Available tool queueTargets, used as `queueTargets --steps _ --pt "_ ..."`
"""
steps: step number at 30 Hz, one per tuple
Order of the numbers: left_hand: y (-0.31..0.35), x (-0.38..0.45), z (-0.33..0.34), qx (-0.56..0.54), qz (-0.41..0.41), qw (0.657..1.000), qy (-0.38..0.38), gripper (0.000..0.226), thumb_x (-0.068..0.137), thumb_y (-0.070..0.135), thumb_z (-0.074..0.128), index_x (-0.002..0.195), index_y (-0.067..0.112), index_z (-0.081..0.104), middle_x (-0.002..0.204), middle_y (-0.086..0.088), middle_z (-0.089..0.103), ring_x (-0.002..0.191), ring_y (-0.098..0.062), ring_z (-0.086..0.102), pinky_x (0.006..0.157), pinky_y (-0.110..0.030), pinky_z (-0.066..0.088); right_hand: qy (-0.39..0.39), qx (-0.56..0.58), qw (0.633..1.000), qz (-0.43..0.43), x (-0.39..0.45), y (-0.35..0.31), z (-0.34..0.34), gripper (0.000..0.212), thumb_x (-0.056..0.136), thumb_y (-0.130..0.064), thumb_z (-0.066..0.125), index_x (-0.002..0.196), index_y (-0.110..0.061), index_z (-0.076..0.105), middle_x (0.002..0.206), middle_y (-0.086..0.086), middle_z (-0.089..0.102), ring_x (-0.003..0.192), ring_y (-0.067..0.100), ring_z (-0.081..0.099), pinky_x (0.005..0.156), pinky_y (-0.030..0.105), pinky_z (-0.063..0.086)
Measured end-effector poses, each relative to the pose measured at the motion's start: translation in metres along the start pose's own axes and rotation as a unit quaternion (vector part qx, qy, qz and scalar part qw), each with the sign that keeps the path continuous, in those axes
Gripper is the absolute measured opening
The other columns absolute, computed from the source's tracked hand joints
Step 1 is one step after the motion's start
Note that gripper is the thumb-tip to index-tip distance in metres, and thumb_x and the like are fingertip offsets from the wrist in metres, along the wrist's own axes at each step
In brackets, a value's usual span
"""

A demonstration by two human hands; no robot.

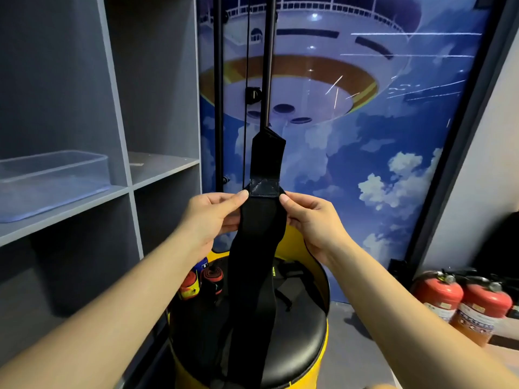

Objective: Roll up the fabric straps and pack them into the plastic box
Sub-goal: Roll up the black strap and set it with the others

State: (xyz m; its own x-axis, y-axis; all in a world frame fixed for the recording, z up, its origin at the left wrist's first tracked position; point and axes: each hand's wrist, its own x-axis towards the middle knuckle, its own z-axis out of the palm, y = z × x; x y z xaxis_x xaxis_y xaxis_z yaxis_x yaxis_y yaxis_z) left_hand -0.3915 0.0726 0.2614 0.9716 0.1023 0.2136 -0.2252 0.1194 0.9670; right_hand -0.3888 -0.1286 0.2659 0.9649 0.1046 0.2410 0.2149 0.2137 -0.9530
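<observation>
Strap [261, 226], black fabric, unrolled: pinched at both edges by left hand [213, 217] and right hand [311, 223], above yellow stool [314, 341]. Plastic box [56, 181], on shelf left of stool, apparently empty. Rolling and packing both pending.

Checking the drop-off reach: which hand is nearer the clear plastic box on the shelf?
Left. The left hand pinches the black strap's left edge, on the side of the plastic box. The right hand pinches the opposite edge, farther from the box.
</observation>
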Motion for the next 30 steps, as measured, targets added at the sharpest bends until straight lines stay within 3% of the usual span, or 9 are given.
queueTargets --steps 7,11,13,16,19,22,25,30 --pt "-0.042 0.006 -0.002 0.003 -0.058 0.998 0.014 0.028 0.083 0.033 0.08 0.099 0.01 0.074 0.097 -0.009 0.078 0.087 -0.027 0.076 0.074 -0.035 0.058 0.046 -0.055 0.997 0.013 0.013 0.045 -0.004 0.019 0.093 -0.017 0.071 0.109 -0.008 0.076 0.105 0.019 0.075 0.091 0.03 0.068 0.094 0.047 0.055" --pt "-0.11 0.02 -0.01 0.027 -0.122 0.991 0.043 0.02 0.083 0.033 0.08 0.087 0.015 0.073 0.087 -0.005 0.078 0.076 -0.022 0.074 0.068 -0.031 0.054 0.074 -0.093 0.991 0.063 0.027 0.111 -0.013 0.019 0.092 -0.018 0.073 0.108 -0.01 0.076 0.091 0.003 0.077 0.077 0.011 0.068 0.071 0.026 0.055" --pt "-0.149 0.029 -0.014 0.051 -0.158 0.984 0.065 0.018 0.084 0.034 0.08 0.086 0.018 0.073 0.08 0.0 0.075 0.068 -0.016 0.069 0.065 -0.027 0.048 0.082 -0.108 0.986 0.093 0.034 0.147 -0.019 0.019 0.09 -0.019 0.074 0.108 -0.01 0.077 0.092 0.002 0.077 0.077 0.009 0.068 0.068 0.022 0.051" --pt "-0.2 0.047 -0.016 0.073 -0.211 0.971 0.088 0.014 0.088 0.033 0.077 0.089 0.02 0.072 0.074 0.004 0.07 0.062 -0.009 0.063 0.059 -0.022 0.045 0.1 -0.132 0.978 0.125 0.051 0.192 -0.027 0.025 0.088 -0.016 0.076 0.112 -0.008 0.075 0.09 0.0 0.073 0.074 0.007 0.064 0.072 0.02 0.05" --pt "-0.233 0.072 -0.017 0.083 -0.234 0.962 0.114 0.012 0.09 0.03 0.075 0.096 0.02 0.073 0.078 0.003 0.071 0.061 -0.008 0.062 0.053 -0.021 0.043 0.119 -0.136 0.972 0.151 0.075 0.225 -0.031 0.025 0.088 -0.013 0.076 0.112 -0.005 0.074 0.076 -0.002 0.067 0.058 0.0 0.055 0.062 0.018 0.046" --pt "-0.256 0.098 -0.023 0.108 -0.227 0.958 0.137 0.011 0.088 0.032 0.077 0.092 0.022 0.073 0.085 0.001 0.073 0.058 -0.009 0.061 0.052 -0.022 0.039 0.125 -0.135 0.969 0.167 0.1 0.248 -0.035 0.023 0.088 -0.013 0.077 0.11 -0.007 0.075 0.073 0.001 0.067 0.058 0.007 0.053 0.052 0.017 0.044" --pt "-0.271 0.123 -0.028 0.109 -0.227 0.956 0.153 0.01 0.088 0.029 0.078 0.088 0.021 0.072 0.086 -0.002 0.073 0.057 -0.012 0.065 0.047 -0.022 0.035 0.131 -0.135 0.967 0.174 0.126 0.266 -0.035 0.018 0.085 -0.014 0.08 0.103 -0.01 0.078 0.074 0.004 0.069 0.059 0.01 0.057 0.053 0.02 0.046" --pt "-0.302 0.171 -0.035 0.089 -0.247 0.945 0.197 0.011 0.086 0.021 0.08 0.084 0.015 0.07 0.081 -0.005 0.073 0.065 -0.015 0.073 0.051 -0.024 0.048 0.14 -0.14 0.961 0.192 0.174 0.297 -0.032 0.011 0.083 -0.018 0.083 0.088 -0.012 0.076 0.073 0.002 0.071 0.06 0.009 0.062 0.055 0.019 0.048"
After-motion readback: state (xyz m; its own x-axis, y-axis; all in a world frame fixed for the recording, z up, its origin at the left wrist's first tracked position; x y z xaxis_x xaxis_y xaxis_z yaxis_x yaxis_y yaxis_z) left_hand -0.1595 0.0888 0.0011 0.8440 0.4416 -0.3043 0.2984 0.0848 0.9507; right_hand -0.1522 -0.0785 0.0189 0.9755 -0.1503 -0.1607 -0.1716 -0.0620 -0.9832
